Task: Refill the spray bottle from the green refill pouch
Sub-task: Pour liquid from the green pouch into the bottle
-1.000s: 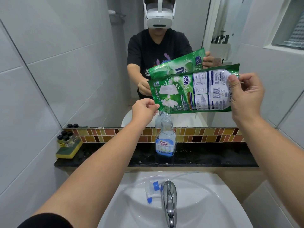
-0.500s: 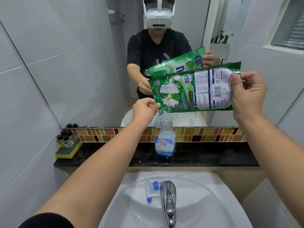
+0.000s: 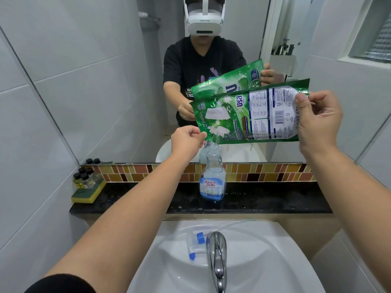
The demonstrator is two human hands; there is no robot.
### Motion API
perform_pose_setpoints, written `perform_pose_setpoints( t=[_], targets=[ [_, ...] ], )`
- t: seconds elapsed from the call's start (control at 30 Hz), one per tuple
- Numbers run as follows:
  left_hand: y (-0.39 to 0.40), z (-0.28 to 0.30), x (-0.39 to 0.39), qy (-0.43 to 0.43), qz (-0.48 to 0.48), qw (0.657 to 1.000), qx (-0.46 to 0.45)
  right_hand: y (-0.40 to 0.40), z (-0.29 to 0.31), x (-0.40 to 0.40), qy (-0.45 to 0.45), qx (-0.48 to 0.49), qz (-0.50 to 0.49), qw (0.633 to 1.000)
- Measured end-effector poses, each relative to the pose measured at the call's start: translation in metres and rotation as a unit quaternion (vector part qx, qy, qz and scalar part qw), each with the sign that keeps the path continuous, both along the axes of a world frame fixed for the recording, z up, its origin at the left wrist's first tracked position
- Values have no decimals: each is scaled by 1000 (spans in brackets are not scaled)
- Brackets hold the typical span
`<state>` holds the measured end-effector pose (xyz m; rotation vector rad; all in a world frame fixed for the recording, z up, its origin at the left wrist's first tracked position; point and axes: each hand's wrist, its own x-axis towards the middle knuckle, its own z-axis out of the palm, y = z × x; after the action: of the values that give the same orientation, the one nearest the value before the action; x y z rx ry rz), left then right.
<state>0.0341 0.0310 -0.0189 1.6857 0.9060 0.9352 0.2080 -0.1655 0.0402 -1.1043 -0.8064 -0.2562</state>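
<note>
The green refill pouch is held sideways in the air, its lower left corner just above the open neck of the clear spray bottle. The bottle stands upright on the black ledge and bears a blue label. My left hand pinches the pouch's lower left corner right by the bottle mouth. My right hand grips the raised right end of the pouch between thumb and fingers. The bottle's white and blue spray head lies in the sink, with its tube trailing to the right.
A chrome tap rises at the sink's front. At the ledge's left end a yellow-green sponge carries several small black-capped bottles. A mirror above the tiled strip reflects the person and pouch.
The pouch's right end has risen slightly with my right hand, tilting the pouch a little more toward the bottle. My left hand stays at the bottle mouth.
</note>
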Motion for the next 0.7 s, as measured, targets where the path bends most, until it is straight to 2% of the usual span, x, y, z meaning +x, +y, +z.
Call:
perform_pose_setpoints(
  t=[0.7],
  targets=[
    [-1,1,0,-5,4,1000,1,-2,0,-1,1,0,-10,1000]
  ],
)
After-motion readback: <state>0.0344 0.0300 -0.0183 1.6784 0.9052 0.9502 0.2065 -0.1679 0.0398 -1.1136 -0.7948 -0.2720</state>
